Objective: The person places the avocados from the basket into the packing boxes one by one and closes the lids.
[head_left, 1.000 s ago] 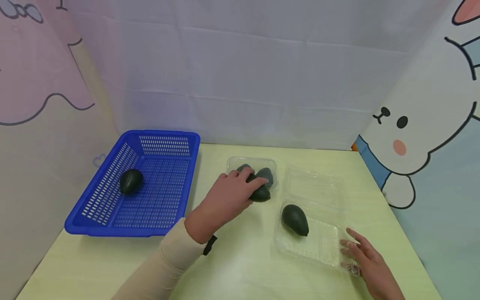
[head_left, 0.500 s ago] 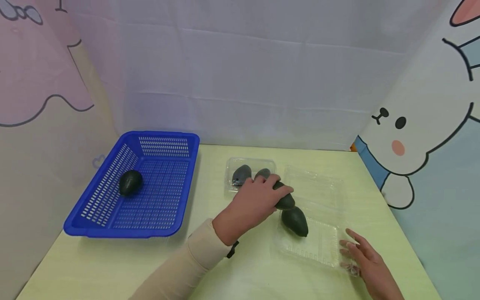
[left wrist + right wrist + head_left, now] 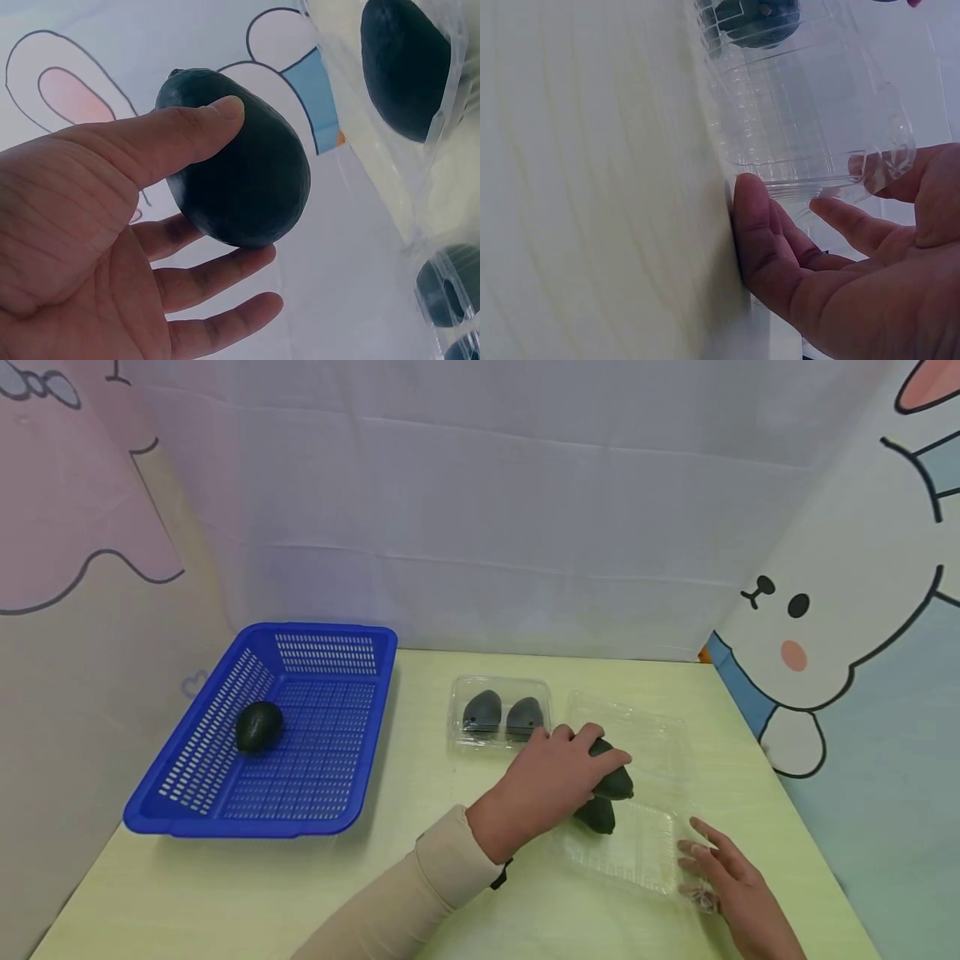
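My left hand [image 3: 543, 785] grips a dark green avocado [image 3: 613, 783] between thumb and fingers, over the open clear plastic clamshell [image 3: 637, 860]. The left wrist view shows the held avocado [image 3: 244, 172] with the thumb across its side and the fingertips beneath. Another avocado [image 3: 597, 817] lies in the clamshell, partly hidden by the held one in the head view. My right hand [image 3: 742, 893] is at the clamshell's right edge. In the right wrist view its loosely bent fingers [image 3: 761, 240] rest right at the clear wall [image 3: 780, 142], one fingertip overlapping the lip.
A blue basket [image 3: 375, 727] holding a single avocado [image 3: 259, 727] stands at the left. Behind my left hand sits a smaller clear clamshell [image 3: 498, 685] with two dark avocados [image 3: 482, 710] inside. The big clamshell's lid [image 3: 633, 735] is folded back. A printed curtain [image 3: 480, 527] closes off the rear.
From over the small clamshell, my left hand has carried the avocado rightward and nearer, to above the big clamshell. The small pack's two avocados came into full view. My right hand stayed put.
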{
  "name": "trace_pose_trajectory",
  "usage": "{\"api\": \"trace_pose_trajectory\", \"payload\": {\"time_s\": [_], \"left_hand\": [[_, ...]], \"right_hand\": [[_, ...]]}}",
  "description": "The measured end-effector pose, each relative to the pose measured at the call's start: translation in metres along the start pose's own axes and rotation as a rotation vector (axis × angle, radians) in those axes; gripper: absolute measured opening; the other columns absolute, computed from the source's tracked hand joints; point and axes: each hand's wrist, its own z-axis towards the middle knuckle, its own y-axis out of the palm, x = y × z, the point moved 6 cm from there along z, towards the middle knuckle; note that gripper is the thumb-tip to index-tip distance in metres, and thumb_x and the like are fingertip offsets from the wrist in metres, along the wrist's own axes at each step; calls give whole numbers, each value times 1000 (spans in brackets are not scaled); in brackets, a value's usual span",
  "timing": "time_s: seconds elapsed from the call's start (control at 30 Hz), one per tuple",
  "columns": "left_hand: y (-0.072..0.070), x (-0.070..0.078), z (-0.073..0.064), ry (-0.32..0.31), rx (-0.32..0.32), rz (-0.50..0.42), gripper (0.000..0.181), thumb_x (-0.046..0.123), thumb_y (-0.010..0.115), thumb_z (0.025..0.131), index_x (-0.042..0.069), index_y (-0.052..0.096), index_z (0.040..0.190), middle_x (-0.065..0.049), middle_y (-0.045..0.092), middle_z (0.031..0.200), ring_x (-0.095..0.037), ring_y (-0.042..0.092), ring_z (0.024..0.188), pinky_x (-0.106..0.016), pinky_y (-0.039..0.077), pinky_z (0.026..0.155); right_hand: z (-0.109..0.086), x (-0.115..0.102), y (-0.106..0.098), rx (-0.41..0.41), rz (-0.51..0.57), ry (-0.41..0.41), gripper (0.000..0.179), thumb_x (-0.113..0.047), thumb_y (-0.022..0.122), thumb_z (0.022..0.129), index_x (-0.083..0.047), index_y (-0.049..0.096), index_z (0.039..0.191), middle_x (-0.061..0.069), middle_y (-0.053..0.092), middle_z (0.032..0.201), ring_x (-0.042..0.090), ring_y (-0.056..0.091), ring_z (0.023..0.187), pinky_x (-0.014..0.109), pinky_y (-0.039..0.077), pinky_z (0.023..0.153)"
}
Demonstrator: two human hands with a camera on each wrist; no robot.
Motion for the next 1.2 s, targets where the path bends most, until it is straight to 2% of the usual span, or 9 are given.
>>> {"api": "trace_pose_trajectory", "payload": {"time_s": [0.2,0.47,0.7,0.8,1.03,1.2], "left_hand": [[12,14,7,26,-18,-12,54,28,71,100,40,51,148,-2,55,141,-22,64,104,-37,53,83],[33,31,17,54,-80,-28,60,36,76,96,42,49,149,0,53,142,-22,62,112,-38,52,91],[48,41,23,66,-119,-17,55,34,67,102,46,46,151,2,50,146,-21,59,118,-40,49,95],[51,44,25,71,-127,-6,51,31,62,105,47,46,151,3,50,147,-21,59,118,-40,50,95],[54,50,29,73,-145,-4,48,31,61,106,49,48,148,4,50,146,-20,58,118,-40,49,94],[56,56,31,85,-180,13,52,32,62,105,50,45,150,5,47,149,-20,57,120,-40,49,96]], "right_hand": [[0,0,-1,5,-9,6,68,-48,39,111,-19,13,167,25,32,162,40,40,142,42,54,94],[-1,1,-1,11,-3,2,66,-46,40,111,-20,16,167,24,35,161,34,46,138,39,54,93],[-2,0,-1,17,-17,4,65,-45,39,111,-20,16,167,24,35,161,37,44,139,40,54,93],[-1,-1,-1,11,-12,-7,65,-45,38,112,-19,15,167,25,34,161,37,45,139,41,54,93],[0,-1,0,16,10,-10,63,-43,38,113,-20,15,167,24,34,161,33,47,138,36,55,90],[0,-3,0,17,3,-13,62,-43,37,113,-20,16,167,23,34,161,33,47,138,37,54,91]]}}
